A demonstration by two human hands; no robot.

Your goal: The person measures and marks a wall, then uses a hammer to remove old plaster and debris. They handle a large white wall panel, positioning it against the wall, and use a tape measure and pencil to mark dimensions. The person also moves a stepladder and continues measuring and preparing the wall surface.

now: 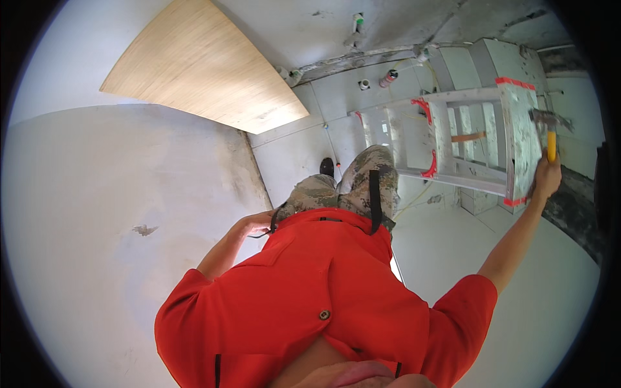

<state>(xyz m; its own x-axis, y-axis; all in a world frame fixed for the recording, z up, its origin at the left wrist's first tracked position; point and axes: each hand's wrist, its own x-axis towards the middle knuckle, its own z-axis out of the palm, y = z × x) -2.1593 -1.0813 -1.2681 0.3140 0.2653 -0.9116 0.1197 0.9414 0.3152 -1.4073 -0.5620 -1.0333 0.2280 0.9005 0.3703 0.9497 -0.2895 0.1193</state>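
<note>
I see right hand (547,176) raised, fist clamped on yellow hammer handle, hammer (550,132) head just above fist. White stepladder (479,139) with red tape just left of that hand. Left hand (253,224) at my waist, against red shirt (310,291); grip there I cannot tell. Wooden panel (200,64) well beyond left hand.

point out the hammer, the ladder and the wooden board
hammer (550,132): head view, on the yellow handle above the right hand
ladder (517,139): head view, on its pale side rail
wooden board (200,68): head view, on its flat face
</note>
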